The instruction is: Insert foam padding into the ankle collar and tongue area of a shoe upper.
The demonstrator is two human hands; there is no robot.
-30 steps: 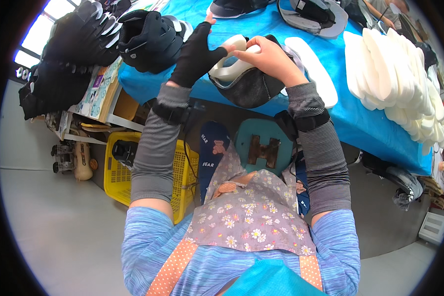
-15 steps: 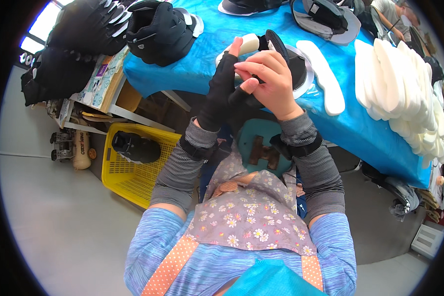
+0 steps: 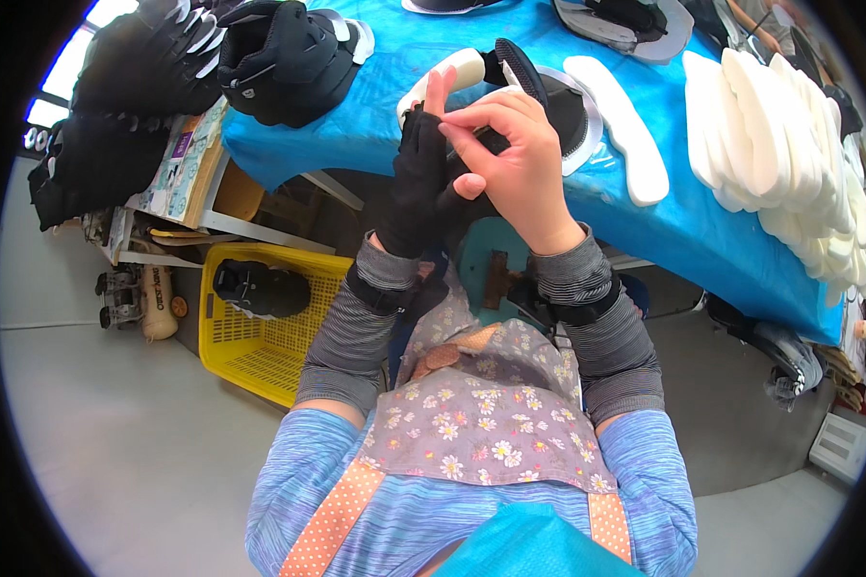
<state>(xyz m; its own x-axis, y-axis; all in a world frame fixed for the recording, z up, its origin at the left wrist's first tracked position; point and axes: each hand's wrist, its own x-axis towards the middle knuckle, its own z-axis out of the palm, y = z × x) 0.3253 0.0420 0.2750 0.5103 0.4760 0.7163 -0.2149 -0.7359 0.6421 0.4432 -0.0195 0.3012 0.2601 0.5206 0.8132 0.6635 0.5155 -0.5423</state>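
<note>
My left hand wears a black fingerless glove, and its bare fingertips stretch upward. My right hand is bare, thumb and forefinger pinched at the glove's edge by the left fingers. Just beyond both hands, on the blue-covered table, lies a black shoe upper with a pale rim, partly hidden by my right hand. A curved white foam piece is beside it. To the right lies a long white foam insole.
Several white insoles are stacked at right. A padded black shoe upper stands at left, near a heap of black uppers. Below sits a yellow basket holding a black shoe. A teal stool is under the table edge.
My right fingers have drawn together into a pinch at the left glove's edge. Both hands have shifted slightly left in view, and the table things appear a little higher.
</note>
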